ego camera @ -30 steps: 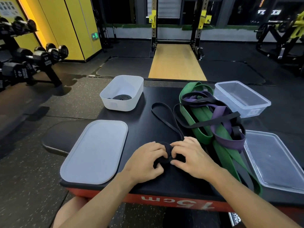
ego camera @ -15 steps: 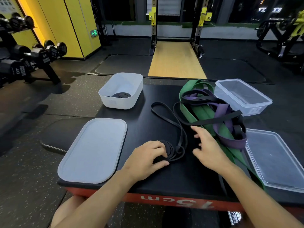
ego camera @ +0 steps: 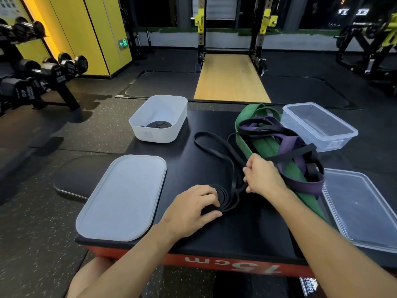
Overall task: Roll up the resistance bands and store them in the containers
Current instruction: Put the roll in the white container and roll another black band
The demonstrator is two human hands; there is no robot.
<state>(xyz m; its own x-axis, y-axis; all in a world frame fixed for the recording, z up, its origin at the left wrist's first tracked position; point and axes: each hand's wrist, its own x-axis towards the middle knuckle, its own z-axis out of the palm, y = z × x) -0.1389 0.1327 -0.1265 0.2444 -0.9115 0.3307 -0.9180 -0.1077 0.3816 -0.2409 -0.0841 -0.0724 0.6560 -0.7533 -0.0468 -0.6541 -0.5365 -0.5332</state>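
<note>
A thin black band (ego camera: 217,147) lies across the black platform, part of it wound into a flat coil (ego camera: 223,196) near the front. My left hand (ego camera: 193,207) holds that coil down with curled fingers. My right hand (ego camera: 261,176) grips the loose strands of the same band just right of the coil. A tangled heap of green (ego camera: 247,147), purple (ego camera: 309,186) and black bands lies to the right. The white tub (ego camera: 159,134) at the back holds a rolled black band (ego camera: 159,125).
A white lid (ego camera: 122,198) lies front left on the platform. A clear container (ego camera: 318,125) stands back right, and a clear lid (ego camera: 361,209) lies front right. Dumbbell racks stand on the left floor, a squat rack behind.
My right hand left the coil, moved right and up, then closed on the loose black strands. The coil has slackened slightly under my left hand.
</note>
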